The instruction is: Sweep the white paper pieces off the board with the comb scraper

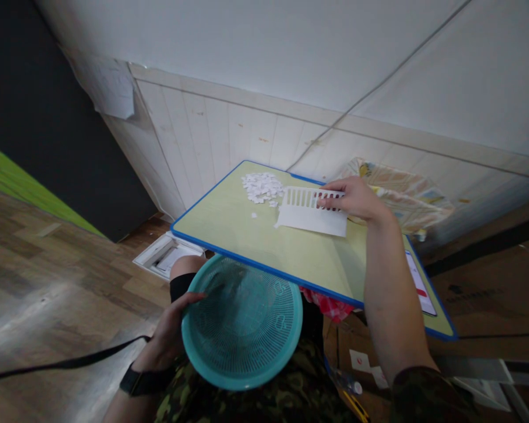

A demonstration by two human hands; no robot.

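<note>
On the wooden floor at the far left a black strap (62, 364) trails toward the person's lap. Just right of it the left hand (170, 335), a dark band at its wrist, curls its fingers over the left rim of a teal basket (242, 329) with the thumb on the inside, gripping it. The basket is tilted with its open mesh bowl toward the camera, below the near blue edge of the low table (229, 226). On the table's green top, toward the far edge, lies a pile of white paper bits (262, 187). Just right of the pile is a white sheet (311, 218), its far edge cut into a row of slots. The right hand (357, 198) rests at the sheet's far right corner, its bent fingers (330, 204) lying across the slotted strip. Whether they pinch the paper or only press it down cannot be told.
</note>
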